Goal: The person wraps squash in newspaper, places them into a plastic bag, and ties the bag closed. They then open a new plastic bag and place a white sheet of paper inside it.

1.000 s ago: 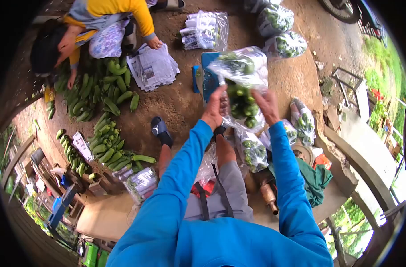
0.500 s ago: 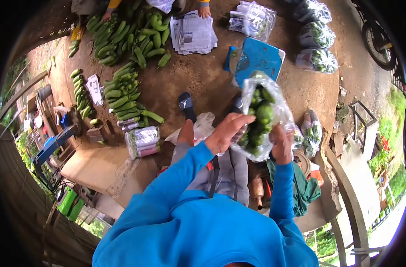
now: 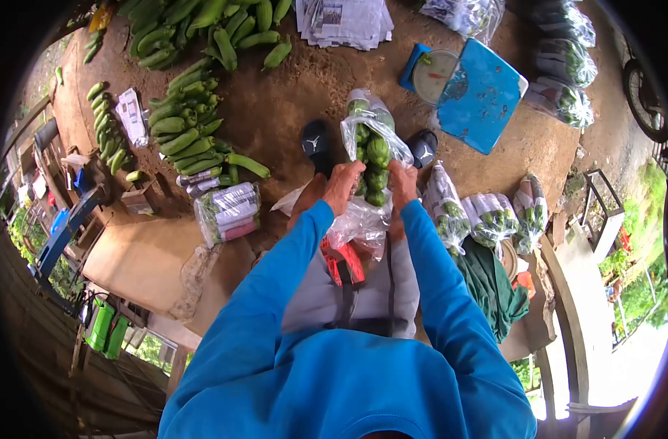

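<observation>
A clear plastic bag filled with cucumbers stands between my feet, its mouth turned toward me. My left hand is closed on the left side of its rim, and my right hand grips the right side. Several green ends show in the opening between my hands; printed paper is visible around the far part. Below my hands, crumpled clear plastic and a red piece of plastic lie over my lap.
Loose cucumbers are piled on the ground at left. A blue weighing scale is ahead right. Filled bags lie at right, far right and left. Newspaper sheets lie ahead, and a green cloth at lower right.
The bag has moved left and down between my feet, and its mouth now faces me. Both hands now hold its rim at either side. The view has shifted too.
</observation>
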The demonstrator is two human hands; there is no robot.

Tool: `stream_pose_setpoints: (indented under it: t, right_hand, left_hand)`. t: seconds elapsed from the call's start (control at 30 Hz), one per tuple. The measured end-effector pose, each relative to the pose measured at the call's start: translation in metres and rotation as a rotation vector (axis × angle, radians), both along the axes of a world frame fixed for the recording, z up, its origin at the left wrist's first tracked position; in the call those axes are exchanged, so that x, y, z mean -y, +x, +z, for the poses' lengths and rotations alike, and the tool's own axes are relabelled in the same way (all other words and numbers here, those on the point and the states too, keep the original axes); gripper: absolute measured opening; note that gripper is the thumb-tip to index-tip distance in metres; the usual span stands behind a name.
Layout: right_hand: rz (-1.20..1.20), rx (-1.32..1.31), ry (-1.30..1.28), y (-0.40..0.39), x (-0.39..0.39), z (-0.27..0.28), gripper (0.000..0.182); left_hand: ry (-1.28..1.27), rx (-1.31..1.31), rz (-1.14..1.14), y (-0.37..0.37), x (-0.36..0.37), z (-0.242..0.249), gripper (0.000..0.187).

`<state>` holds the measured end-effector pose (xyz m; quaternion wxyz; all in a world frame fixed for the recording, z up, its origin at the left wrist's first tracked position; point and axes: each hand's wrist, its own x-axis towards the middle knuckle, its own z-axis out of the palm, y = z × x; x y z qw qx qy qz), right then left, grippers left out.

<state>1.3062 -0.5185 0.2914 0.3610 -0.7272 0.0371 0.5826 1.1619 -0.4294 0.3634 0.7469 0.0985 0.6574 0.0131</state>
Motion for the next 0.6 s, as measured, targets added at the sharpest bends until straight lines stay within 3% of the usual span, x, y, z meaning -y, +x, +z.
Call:
stream_pose_setpoints:
  t: [0.07, 0.17, 0.23, 0.3, 0.37, 0.4, 0.43, 0.47, 0.5, 0.57, 0.6]
  right_hand:
    - [-0.053, -0.015, -0.057, -0.019, -0.007, -0.021, 0.02]
    - [0.043, 0.023, -0.066, -0.037, -0.007, -0.037, 0.021]
    - [0.063, 0.033, -0.05, -0.045, -0.003, -0.044, 0.025]
    - [0.161, 0.086, -0.097, -0.042, 0.011, -0.055, 0.027]
    - [0.261, 0.14, -0.139, -0.034, 0.02, -0.055, 0.03]
    - [0.581, 0.312, 0.107, -0.028, 0.023, -0.052, 0.035]
    - [0.9, 0.477, 0.372, -0.022, 0.021, -0.054, 0.039]
    - [0.708, 0.154, 0.136, -0.022, 0.021, -0.055, 0.041]
    - [0.727, 0.15, 0.13, -0.024, 0.017, -0.053, 0.041]
    - [0.395, -0.067, -0.17, -0.033, -0.001, -0.05, 0.043]
    - [0.715, 0.17, 0.041, -0.032, -0.002, -0.045, 0.039]
  left_hand:
    - [0.024, 0.03, 0.007, -0.014, 0.001, -0.027, 0.033]
    - [0.01, 0.107, 0.028, -0.03, 0.008, -0.057, 0.035]
    - [0.161, 0.17, -0.027, -0.026, 0.02, -0.065, 0.029]
    - [0.092, 0.199, -0.018, -0.03, 0.029, -0.08, 0.027]
    - [0.679, 0.126, -0.236, -0.026, 0.048, -0.095, 0.033]
    - [0.526, 0.141, -0.252, -0.027, 0.05, -0.095, 0.039]
    - [0.532, 0.14, -0.228, -0.025, 0.05, -0.095, 0.039]
    - [0.592, 0.125, -0.181, -0.023, 0.053, -0.093, 0.041]
    - [0.642, 0.107, -0.138, -0.022, 0.057, -0.089, 0.043]
    - [0.635, 0.116, -0.215, -0.023, 0.058, -0.09, 0.04]
    - [0.643, 0.073, -0.21, -0.021, 0.058, -0.088, 0.037]
